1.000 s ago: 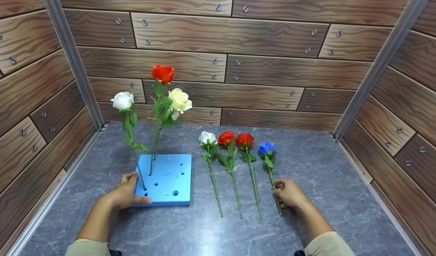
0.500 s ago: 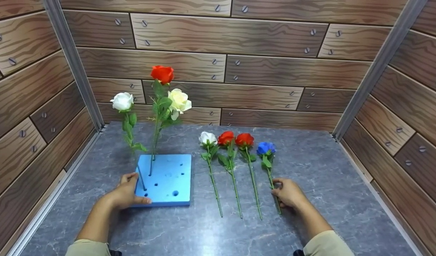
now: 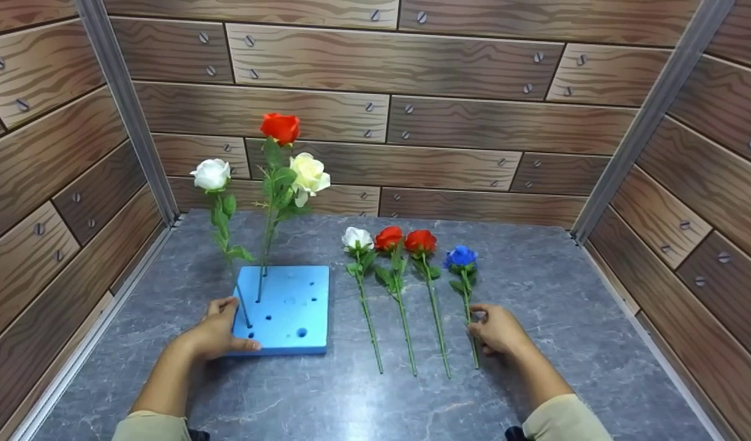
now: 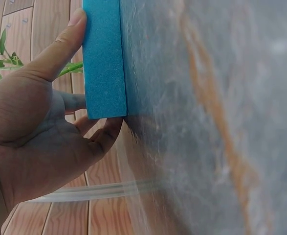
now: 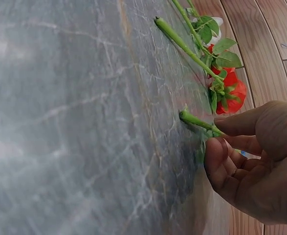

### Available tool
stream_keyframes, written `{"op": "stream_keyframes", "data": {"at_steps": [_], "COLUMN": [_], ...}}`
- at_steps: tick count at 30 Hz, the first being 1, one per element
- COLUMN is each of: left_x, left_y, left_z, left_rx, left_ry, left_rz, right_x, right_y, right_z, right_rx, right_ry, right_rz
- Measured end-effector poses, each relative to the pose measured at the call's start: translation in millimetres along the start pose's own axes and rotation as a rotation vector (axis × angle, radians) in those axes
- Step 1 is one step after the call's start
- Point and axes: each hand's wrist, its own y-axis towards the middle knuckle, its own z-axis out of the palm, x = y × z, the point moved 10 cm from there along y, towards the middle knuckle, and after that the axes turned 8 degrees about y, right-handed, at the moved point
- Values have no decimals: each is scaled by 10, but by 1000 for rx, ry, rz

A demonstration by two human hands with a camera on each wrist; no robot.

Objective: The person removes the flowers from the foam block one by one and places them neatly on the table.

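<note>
My left hand [image 3: 213, 334] holds the near left corner of a light blue foam block [image 3: 290, 309] with several holes; in the left wrist view the thumb lies along the block [image 4: 104, 63] and fingertips meet its side. A white rose [image 3: 211, 175], a red rose [image 3: 280, 127] and a pale yellow rose [image 3: 310, 174] stand in the block. On the right, my right hand [image 3: 499, 331] pinches the lower stem of a blue rose [image 3: 461, 257] between thumb and fingers. The right wrist view shows the stem's cut end [image 5: 194, 119] poking out past the fingertips, close over the table.
Left of the blue rose lie a second white rose [image 3: 358, 239] and two red roses [image 3: 389, 237], stems toward me, on the grey marbled table [image 3: 363, 404]. Wood-patterned walls [image 3: 412, 116] with metal corner posts [image 3: 633, 116] enclose the back and sides.
The blue rose has turned a little in my right hand, its leaf swinging to the stem's left and its lower end shifting slightly left. The left hand and block have stayed put.
</note>
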Motion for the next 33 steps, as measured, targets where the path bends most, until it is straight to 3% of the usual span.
{"op": "stream_keyframes", "data": {"at_steps": [5, 11, 14, 19, 23, 33], "left_x": [6, -4, -9, 0, 38, 76], "left_y": [1, -2, -5, 7, 20, 63], "left_z": [4, -9, -14, -12, -28, -33], "left_rx": [6, 3, -5, -20, -43, -69], "left_ry": [-15, -14, -7, -18, -26, -73], "left_rz": [-5, 2, 6, 3, -11, -45], "right_x": [60, 280, 402, 628, 854, 1400], "right_y": [-3, 15, 5, -19, 6, 104], "right_z": [-36, -89, -39, 121, 311, 879], "right_rx": [-10, -57, -47, -20, -4, 106], "right_ry": [17, -74, -30, 111, 190, 313], "right_rz": [-6, -45, -46, -64, -127, -250]}}
